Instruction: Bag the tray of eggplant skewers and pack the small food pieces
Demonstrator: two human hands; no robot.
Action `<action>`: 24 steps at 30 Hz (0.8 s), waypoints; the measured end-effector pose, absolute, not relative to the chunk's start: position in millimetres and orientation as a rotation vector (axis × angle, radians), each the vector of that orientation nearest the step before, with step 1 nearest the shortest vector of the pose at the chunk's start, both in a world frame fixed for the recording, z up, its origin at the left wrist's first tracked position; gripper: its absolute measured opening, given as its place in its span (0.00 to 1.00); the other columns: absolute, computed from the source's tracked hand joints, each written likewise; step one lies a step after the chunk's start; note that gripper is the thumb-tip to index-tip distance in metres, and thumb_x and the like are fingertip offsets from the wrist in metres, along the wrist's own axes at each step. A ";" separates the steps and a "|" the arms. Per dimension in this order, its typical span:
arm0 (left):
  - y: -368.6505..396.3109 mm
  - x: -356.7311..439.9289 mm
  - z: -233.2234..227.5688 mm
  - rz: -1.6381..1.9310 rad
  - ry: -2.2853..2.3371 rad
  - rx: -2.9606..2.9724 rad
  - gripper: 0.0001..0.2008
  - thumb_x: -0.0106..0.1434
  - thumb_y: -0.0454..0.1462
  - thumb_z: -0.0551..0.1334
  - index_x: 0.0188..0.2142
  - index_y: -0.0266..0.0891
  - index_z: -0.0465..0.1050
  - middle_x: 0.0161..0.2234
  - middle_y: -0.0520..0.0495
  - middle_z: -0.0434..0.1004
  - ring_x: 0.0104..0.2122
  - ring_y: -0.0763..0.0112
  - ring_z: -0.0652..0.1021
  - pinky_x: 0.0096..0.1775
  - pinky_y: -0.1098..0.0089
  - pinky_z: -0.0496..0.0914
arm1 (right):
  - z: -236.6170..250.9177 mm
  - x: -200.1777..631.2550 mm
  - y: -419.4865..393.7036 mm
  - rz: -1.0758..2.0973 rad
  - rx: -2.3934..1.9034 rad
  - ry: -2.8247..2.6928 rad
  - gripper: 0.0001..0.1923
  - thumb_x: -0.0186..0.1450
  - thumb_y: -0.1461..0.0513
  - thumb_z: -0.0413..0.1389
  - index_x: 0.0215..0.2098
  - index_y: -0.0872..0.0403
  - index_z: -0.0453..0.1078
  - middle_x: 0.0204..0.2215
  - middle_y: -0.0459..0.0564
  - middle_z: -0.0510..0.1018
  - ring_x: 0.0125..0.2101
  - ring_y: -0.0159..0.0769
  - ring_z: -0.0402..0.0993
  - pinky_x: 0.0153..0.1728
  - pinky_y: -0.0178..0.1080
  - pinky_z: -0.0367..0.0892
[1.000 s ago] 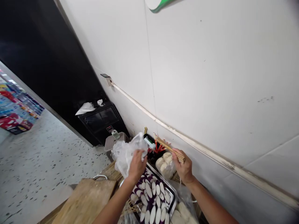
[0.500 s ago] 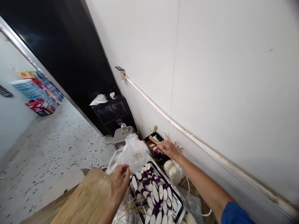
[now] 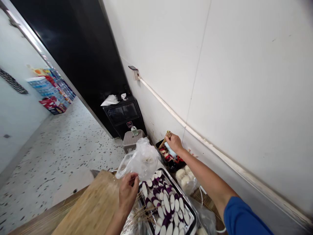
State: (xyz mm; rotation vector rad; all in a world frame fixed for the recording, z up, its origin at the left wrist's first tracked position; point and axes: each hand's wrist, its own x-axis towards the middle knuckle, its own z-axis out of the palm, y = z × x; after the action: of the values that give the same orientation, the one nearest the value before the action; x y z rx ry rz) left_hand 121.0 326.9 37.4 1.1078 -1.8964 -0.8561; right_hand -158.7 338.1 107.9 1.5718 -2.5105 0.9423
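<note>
My left hand (image 3: 127,193) pinches a clear plastic bag (image 3: 139,160) and holds it up over the near end of a metal tray (image 3: 191,214) filled with sliced purple eggplant (image 3: 163,202). My right hand (image 3: 174,142) reaches far out toward the wall and grips a bundle of bamboo skewers (image 3: 165,138) above a black container (image 3: 168,157) of red and white items. A bag of pale round buns (image 3: 187,180) lies between that container and the tray.
A wooden cutting board (image 3: 93,205) lies left of the tray. Loose skewers (image 3: 144,212) rest by the tray's near edge. A grey stool (image 3: 130,139) with a can and a black cabinet (image 3: 122,116) stand by the white wall. Speckled floor spreads left.
My right hand has carried the skewer bundle away from the tray, out to the black container by the wall. My left hand lowered the plastic bag toward the cutting board. The view swung right.
</note>
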 end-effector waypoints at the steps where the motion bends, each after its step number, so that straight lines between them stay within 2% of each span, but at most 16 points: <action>1: 327.8 122.0 36.7 -0.863 -1.888 1.111 0.11 0.56 0.43 0.57 0.32 0.37 0.69 0.32 0.48 0.70 0.33 0.69 0.74 0.37 0.69 0.70 | 111.2 -159.5 328.6 0.897 1.555 -2.550 0.15 0.65 0.59 0.46 0.36 0.60 0.69 0.32 0.57 0.77 0.35 0.38 0.72 0.37 0.35 0.63; 5: 330.2 123.5 34.1 -0.885 -1.876 1.097 0.10 0.57 0.42 0.56 0.32 0.37 0.68 0.32 0.48 0.69 0.33 0.70 0.73 0.36 0.70 0.70 | 116.0 -164.3 298.0 0.720 1.557 -2.686 0.14 0.64 0.60 0.47 0.36 0.62 0.70 0.33 0.58 0.77 0.36 0.38 0.72 0.36 0.36 0.64; 15: 328.5 124.1 29.3 -0.862 -1.866 1.097 0.08 0.57 0.41 0.57 0.32 0.38 0.68 0.32 0.48 0.69 0.33 0.69 0.73 0.35 0.69 0.71 | 100.1 -181.2 244.0 0.333 1.623 -2.985 0.16 0.63 0.55 0.50 0.39 0.60 0.68 0.38 0.51 0.74 0.38 0.34 0.71 0.40 0.42 0.67; 24: 331.4 121.0 27.0 -0.843 -1.871 1.078 0.07 0.57 0.40 0.57 0.31 0.39 0.69 0.31 0.48 0.69 0.32 0.69 0.72 0.34 0.70 0.71 | 50.5 -188.9 219.3 0.276 1.661 -3.148 0.15 0.62 0.56 0.52 0.43 0.59 0.67 0.43 0.52 0.72 0.43 0.37 0.68 0.45 0.47 0.65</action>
State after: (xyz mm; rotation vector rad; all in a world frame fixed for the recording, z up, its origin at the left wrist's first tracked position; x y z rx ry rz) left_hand 121.0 331.4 27.0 1.0784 -1.8713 -0.8430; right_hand -188.9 219.3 50.5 1.6606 -3.1479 0.2763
